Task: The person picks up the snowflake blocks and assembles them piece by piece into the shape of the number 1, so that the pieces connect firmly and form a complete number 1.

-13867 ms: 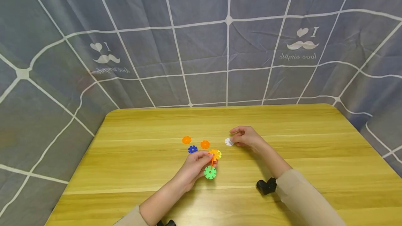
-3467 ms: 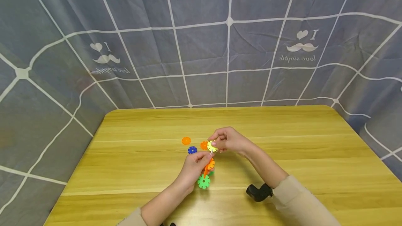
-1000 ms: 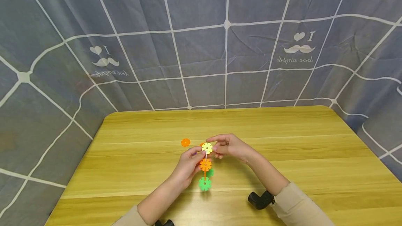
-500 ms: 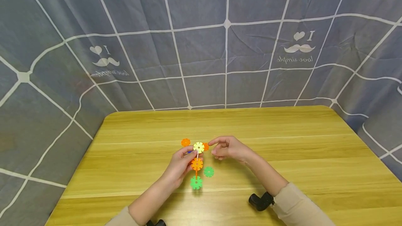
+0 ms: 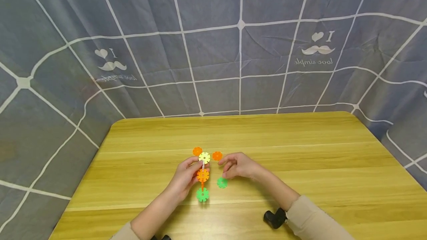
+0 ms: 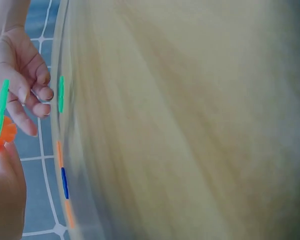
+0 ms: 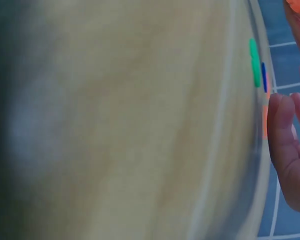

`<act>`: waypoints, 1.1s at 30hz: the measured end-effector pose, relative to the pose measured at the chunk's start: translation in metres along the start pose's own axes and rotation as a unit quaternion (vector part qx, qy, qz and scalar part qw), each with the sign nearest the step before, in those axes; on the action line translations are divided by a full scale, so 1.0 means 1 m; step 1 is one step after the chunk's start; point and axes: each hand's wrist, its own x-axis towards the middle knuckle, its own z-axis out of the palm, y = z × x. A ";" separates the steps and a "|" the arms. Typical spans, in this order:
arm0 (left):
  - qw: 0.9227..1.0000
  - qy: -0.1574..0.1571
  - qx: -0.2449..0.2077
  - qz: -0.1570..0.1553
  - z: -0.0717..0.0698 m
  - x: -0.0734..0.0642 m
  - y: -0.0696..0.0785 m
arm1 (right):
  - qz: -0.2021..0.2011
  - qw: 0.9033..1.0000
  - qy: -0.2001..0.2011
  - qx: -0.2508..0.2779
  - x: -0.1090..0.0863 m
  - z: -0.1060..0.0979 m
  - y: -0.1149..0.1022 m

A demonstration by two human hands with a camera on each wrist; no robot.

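Observation:
A chain of slotted plastic discs hangs from my left hand (image 5: pixel 181 179), which pinches it near the top between thumb and fingers. From the top, a yellow disc (image 5: pixel 204 154), an edge-on white disc (image 5: pixel 203 165), an orange disc (image 5: pixel 199 175), an edge-on orange disc (image 5: pixel 202 186) and a green disc (image 5: pixel 199 196) are joined. My right hand (image 5: pixel 241 166) is empty, its fingers loosely bent. It hovers just above a loose green disc (image 5: pixel 222 184) lying flat on the table; the left wrist view shows a gap between them.
Two loose orange discs, a right one (image 5: pixel 218 156) and a left one (image 5: pixel 197 150), lie on the wooden table (image 5: pixel 300 151) beyond the hands. A blue disc (image 6: pixel 65 183) lies among them, hidden in the head view. A grey curtain (image 5: pixel 213 66) encloses the table.
Since 13.9 seconds ago, the white disc has left the table and joined the chain. Over the last second, my right hand let go of the yellow disc and lowered; my left hand carried the chain leftward.

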 end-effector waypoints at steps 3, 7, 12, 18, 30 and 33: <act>1.000 -0.008 -0.013 0.001 0.000 0.000 0.000 | 0.009 1.000 0.006 -0.029 0.001 0.003 0.002; 1.000 -0.006 -0.023 -0.001 0.000 0.001 -0.001 | 0.013 0.996 0.006 -0.089 0.002 0.006 0.002; 1.000 -0.007 -0.028 -0.006 0.001 0.001 -0.001 | -0.013 0.983 0.002 -0.182 0.002 0.011 -0.001; 0.999 -0.018 -0.039 -0.006 0.001 0.001 -0.001 | -0.042 0.966 0.001 -0.254 0.002 0.017 -0.003; 0.999 -0.016 -0.031 -0.009 0.004 0.001 -0.002 | -0.046 0.964 0.000 -0.263 0.004 0.017 -0.002; 0.999 -0.013 -0.035 -0.009 0.004 0.002 -0.001 | -0.046 0.963 0.000 -0.266 0.005 0.017 -0.004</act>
